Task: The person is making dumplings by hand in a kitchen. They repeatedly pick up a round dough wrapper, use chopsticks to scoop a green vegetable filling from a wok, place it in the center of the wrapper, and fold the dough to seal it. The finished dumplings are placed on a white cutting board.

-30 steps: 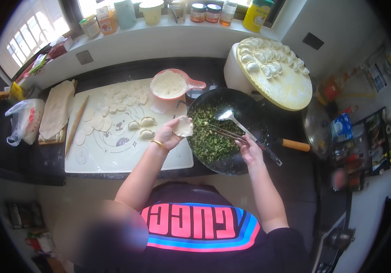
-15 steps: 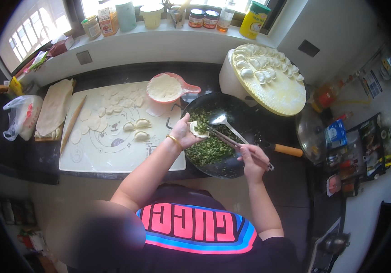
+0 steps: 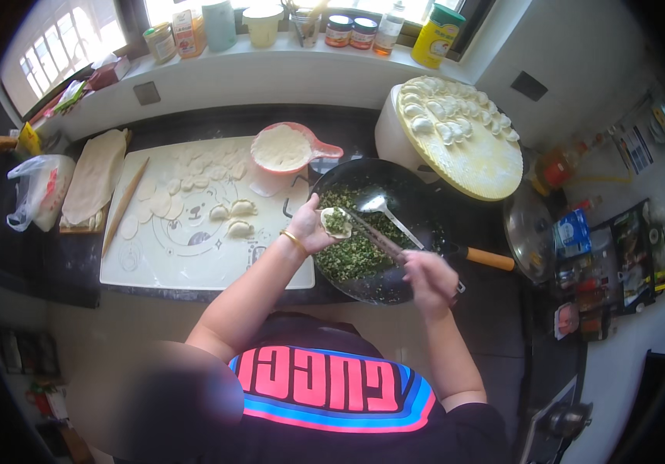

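Note:
My left hand (image 3: 306,226), a gold bangle at its wrist, cradles a round dumpling wrapper (image 3: 326,221) over the left rim of a dark wok. A mound of chopped green filling (image 3: 338,222) sits on the wrapper. In my right hand (image 3: 430,280), smeared by motion, is a pair of chopsticks (image 3: 379,239) whose tips point at the filled wrapper. Below them, the wok (image 3: 417,185) holds more green filling (image 3: 357,259). A metal spoon (image 3: 374,203) leans inside it, bowl end toward the far side.
On a white mat (image 3: 170,269) at left lie flat wrappers (image 3: 160,203), a few finished dumplings (image 3: 241,209) and a rolling pin (image 3: 126,205). Behind stands a pink-handled bowl of flour (image 3: 282,148). A yellow tray (image 3: 478,166) of dumplings is far right; the wok's wooden handle (image 3: 490,258) points right.
The chopsticks have drawn back slightly from the wrapper as my right hand shifts and blurs. More of the filling on the wrapper shows. My left hand stays nearly in place.

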Demonstrator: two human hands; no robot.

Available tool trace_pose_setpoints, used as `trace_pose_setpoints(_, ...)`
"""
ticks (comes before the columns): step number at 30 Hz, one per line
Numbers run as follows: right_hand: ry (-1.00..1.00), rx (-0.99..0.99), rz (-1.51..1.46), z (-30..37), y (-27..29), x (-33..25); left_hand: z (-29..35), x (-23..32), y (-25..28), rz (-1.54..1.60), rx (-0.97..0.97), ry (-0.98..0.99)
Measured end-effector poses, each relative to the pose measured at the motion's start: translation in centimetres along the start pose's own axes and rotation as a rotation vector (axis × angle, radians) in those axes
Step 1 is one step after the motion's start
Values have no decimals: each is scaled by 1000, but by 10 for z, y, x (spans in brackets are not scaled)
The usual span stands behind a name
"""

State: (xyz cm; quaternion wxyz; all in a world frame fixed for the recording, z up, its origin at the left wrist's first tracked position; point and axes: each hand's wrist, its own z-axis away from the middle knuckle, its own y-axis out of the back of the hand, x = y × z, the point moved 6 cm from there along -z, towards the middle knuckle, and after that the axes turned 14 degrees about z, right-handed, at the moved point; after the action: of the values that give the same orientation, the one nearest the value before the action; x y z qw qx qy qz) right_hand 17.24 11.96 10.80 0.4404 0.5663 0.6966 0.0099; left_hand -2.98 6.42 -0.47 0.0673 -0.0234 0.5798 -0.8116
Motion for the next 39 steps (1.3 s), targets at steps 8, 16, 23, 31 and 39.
trace_pose_setpoints(8,-720,253,-639,19,-5,92,9,-1,-1,-98,8,39)
trace_pose_setpoints(16,-800,220,-725,28,-12,101,9,1,4,-109,-15,73)
trace_pose_setpoints(23,-775,261,-727,26,-1,108,6,4,9,-98,-7,57)
trace_pose_setpoints(31,-662,235,-624,19,8,102,8,8,14,-147,37,53)
trace_pose_setpoints(39,-705,18,-737,14,-15,105,17,-2,7,-282,-36,231)
